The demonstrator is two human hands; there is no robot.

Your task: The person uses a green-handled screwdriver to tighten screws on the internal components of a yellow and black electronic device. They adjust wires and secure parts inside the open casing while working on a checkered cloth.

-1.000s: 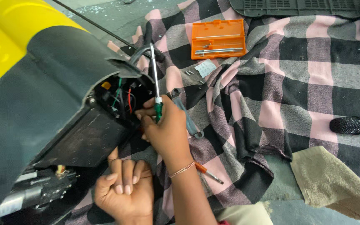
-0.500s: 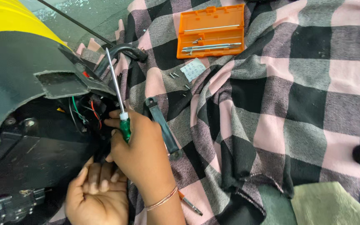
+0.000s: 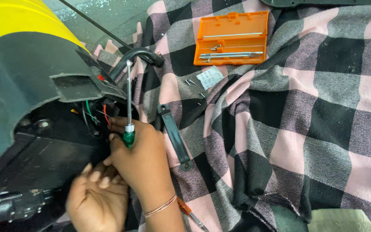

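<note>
My right hand [image 3: 142, 159], with a thin bangle at the wrist, is shut on the green handle of a long screwdriver [image 3: 128, 99]; its metal shaft points up and away from me. The fingers rest at the opening of a yellow and black machine housing [image 3: 22, 64], where red, green and black wires [image 3: 95, 114] show. My left hand [image 3: 97, 202] lies just below, palm up, fingers curled against the black underside of the housing. Whether it grips anything is hidden.
A pink, grey and black checked blanket [image 3: 314, 107] covers the floor. On it lie an open orange tool case [image 3: 232, 38], loose screws [image 3: 190, 81], a paper slip [image 3: 210, 77], a black strip part [image 3: 174, 137], a curved black tube [image 3: 136, 56] and an orange-handled screwdriver [image 3: 187, 210].
The view has closed in on the housing opening. My right hand stays there with the screwdriver; my left hand has shifted slightly beneath it.
</note>
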